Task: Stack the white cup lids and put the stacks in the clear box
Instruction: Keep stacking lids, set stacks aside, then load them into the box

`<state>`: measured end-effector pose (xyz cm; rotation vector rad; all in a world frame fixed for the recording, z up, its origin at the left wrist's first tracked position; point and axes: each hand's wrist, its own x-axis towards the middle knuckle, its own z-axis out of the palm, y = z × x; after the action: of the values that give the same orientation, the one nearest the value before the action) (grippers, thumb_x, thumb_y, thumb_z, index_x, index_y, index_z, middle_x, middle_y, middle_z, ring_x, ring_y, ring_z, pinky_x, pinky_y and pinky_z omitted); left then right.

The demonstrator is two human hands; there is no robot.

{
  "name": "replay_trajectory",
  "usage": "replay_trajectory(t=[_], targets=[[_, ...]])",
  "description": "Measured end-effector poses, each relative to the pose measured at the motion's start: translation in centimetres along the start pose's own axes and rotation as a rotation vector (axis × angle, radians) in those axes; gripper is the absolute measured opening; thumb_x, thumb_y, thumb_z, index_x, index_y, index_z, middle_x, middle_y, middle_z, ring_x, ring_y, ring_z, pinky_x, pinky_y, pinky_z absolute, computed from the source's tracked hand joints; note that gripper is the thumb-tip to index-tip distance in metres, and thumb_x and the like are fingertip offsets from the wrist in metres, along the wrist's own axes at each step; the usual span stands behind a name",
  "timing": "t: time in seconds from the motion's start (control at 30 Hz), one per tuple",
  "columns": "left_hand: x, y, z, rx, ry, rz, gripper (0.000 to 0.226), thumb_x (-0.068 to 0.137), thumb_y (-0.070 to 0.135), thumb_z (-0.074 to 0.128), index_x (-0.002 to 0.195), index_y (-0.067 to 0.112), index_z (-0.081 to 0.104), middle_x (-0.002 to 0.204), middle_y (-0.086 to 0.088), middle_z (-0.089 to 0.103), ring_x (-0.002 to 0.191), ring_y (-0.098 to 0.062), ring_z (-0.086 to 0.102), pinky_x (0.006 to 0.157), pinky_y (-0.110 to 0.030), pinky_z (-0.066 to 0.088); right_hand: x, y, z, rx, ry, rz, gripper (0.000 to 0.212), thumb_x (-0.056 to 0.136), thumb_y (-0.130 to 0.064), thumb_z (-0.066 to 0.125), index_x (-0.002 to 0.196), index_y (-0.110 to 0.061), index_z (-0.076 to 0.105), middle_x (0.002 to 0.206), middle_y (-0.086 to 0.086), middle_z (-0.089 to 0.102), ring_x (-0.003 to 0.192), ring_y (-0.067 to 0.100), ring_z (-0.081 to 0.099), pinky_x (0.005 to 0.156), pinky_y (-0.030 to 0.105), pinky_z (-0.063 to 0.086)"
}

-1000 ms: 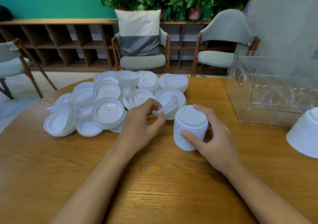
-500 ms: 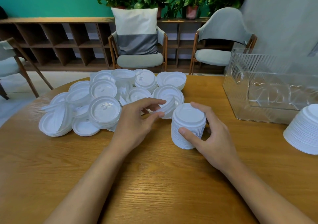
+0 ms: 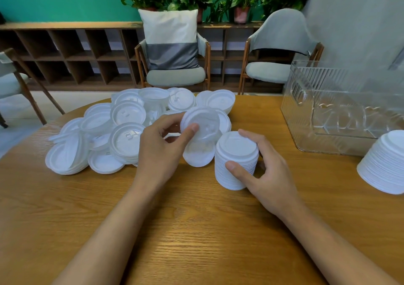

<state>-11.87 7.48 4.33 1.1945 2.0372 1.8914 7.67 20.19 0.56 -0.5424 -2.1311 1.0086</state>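
My left hand (image 3: 161,151) pinches a white lid (image 3: 201,123) by its rim, thumb on the near face and fingers curled behind it, holding it tilted above the worktop (image 3: 196,230), just left of and slightly higher than the stack (image 3: 237,153) I am building. A second lid (image 3: 197,156) shows right under the first, blurred, and I cannot tell whether my fingers carry it too or whether it leans against the pile. My right hand (image 3: 262,168) wraps the stack, thumb across its near side and fingers curved round the far side and over the top edge, so it stands upright on the wood. The loose lids (image 3: 122,131) lie in a jumbled heap on the far left of the worktop, some face up, some overturned, some nested in small bunches. The clear box (image 3: 341,109) sits at the far right, ribbed walls, well apart from my hands; I see no lids through its walls. A finished stack (image 3: 384,164) rests in front of the box at the right edge of view, partly cut off.
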Motion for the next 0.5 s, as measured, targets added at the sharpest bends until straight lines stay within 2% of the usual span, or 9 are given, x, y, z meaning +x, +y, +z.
replay_trajectory(t=[0.1,0.23,0.33,0.4,0.5], targets=[[-0.1,0.5,0.0,-0.117,-0.018,-0.091,0.019,0.099,0.03,0.072,0.117,0.027,0.078,0.11,0.01,0.079,0.1,-0.014,0.075,0.092,-0.043,0.062,0.0,0.0,0.1,0.026,0.003,0.008,0.063,0.086,-0.059,0.076,0.142,-0.04,0.053,0.134,-0.031,0.055,0.13,-0.007,0.05,0.096,0.008,0.043],[-0.4,0.9,0.4,-0.268,-0.124,-0.184,0.031,0.1,0.024,0.069,0.131,0.019,0.073,0.112,-0.004,0.077,0.096,-0.023,0.078,0.081,-0.032,0.064,0.0,0.0,0.1,0.049,-0.004,0.01,0.073,0.084,-0.061,0.075,0.148,-0.045,0.045,0.139,-0.029,0.056,0.132,-0.002,0.053,0.104,0.03,0.05],[-0.8,0.9,1.1,-0.264,-0.169,-0.201,0.035,0.099,0.022,0.071,0.134,0.024,0.071,0.089,-0.015,0.069,0.077,-0.024,0.076,0.074,-0.025,0.061,0.0,-0.2,0.1,0.071,-0.023,0.011,0.082,0.083,-0.064,0.076,0.153,-0.055,0.033,0.142,-0.032,0.053,0.135,-0.001,0.052,0.108,0.04,0.052],[-1.1,0.7,1.7,-0.19,-0.188,-0.165,0.032,0.099,0.026,0.072,0.13,0.027,0.072,0.07,-0.006,0.063,0.065,-0.019,0.067,0.069,-0.025,0.057,0.0,-0.4,0.2,0.082,-0.037,-0.004,0.084,0.085,-0.06,0.077,0.153,-0.058,0.029,0.143,-0.034,0.051,0.136,-0.001,0.051,0.109,0.041,0.051],[-1.5,0.5,2.3,-0.095,-0.227,-0.12,0.026,0.097,0.032,0.073,0.123,0.032,0.074,0.061,0.005,0.056,0.061,-0.012,0.055,0.065,-0.021,0.048,-0.1,-0.5,0.3,0.054,-0.053,-0.052,0.081,0.087,-0.058,0.075,0.154,-0.056,0.029,0.147,-0.036,0.047,0.139,-0.003,0.047,0.11,0.035,0.049]])
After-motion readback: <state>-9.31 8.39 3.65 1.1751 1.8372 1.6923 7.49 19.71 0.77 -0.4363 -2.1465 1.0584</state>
